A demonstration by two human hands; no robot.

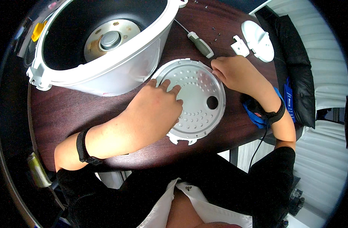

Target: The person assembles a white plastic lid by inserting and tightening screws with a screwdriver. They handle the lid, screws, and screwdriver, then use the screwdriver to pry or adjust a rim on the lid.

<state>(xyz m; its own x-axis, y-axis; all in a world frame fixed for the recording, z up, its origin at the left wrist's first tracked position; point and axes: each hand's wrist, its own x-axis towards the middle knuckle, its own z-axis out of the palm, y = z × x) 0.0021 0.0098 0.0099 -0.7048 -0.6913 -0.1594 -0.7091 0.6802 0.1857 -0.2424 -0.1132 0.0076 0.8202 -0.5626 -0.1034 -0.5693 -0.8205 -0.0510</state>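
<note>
A round rice cooker lid [198, 114] with a dimpled metal face lies on the dark wooden table in front of me. It has a white rim with small tabs and a black round hole on its right side. My left hand [155, 106] lies palm down across its left part, fingers spread and touching the metal. At the upper right edge of the lid, my right hand [233, 72] has its fingers curled together in a pinch. Whatever those fingers hold, if anything, is hidden.
The white rice cooker body [143, 64] stands open at the far left, its round heating plate [92, 41] showing inside. Beyond the lid lie a screwdriver [200, 44], several small screws [215, 39], a white plastic bracket [240, 47] and a round white cover [258, 40].
</note>
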